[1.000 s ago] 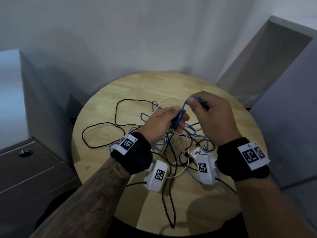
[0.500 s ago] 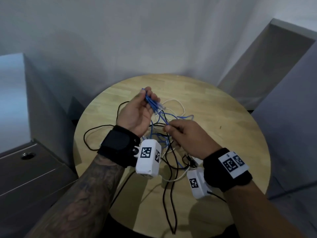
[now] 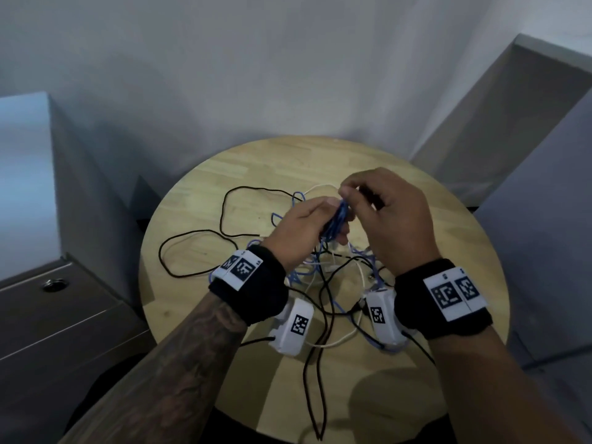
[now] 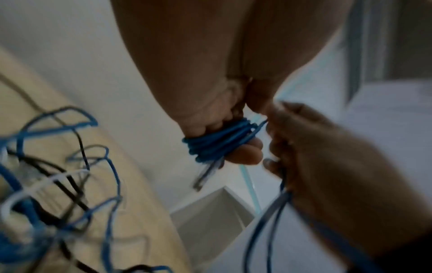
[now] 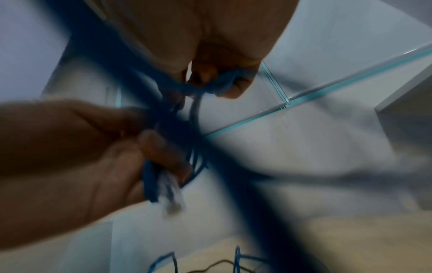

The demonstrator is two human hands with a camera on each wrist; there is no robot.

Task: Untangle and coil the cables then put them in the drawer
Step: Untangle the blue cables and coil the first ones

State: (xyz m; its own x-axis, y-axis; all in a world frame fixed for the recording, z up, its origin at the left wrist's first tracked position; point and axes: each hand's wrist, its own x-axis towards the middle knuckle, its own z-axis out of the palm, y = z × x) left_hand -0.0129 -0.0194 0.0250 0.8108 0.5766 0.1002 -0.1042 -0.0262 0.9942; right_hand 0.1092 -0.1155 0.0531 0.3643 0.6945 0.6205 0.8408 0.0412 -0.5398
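Note:
Above the round wooden table (image 3: 448, 257), my left hand (image 3: 307, 229) grips a bundle of blue cable (image 3: 336, 222) coiled in several loops; the left wrist view shows the loops (image 4: 217, 142) wound round my fingers. My right hand (image 3: 378, 213) pinches a strand of the same blue cable (image 5: 224, 79) just above the bundle. The rest of the blue cable trails down into a tangle with a black cable (image 3: 205, 251) and a white cable (image 3: 320, 187) on the table. The cable's clear plug (image 5: 173, 199) hangs under my left fingers.
A grey drawer cabinet (image 3: 57, 315) with a round lock stands at the left of the table, its drawers closed. Grey panels (image 3: 512, 123) lean at the right. The black cable's ends hang over the table's front edge (image 3: 320, 421).
My left hand has come back down and rightward with the coil. My right hand rose from the tangle to the top of the bundle, bringing another stretch of blue cable with it.

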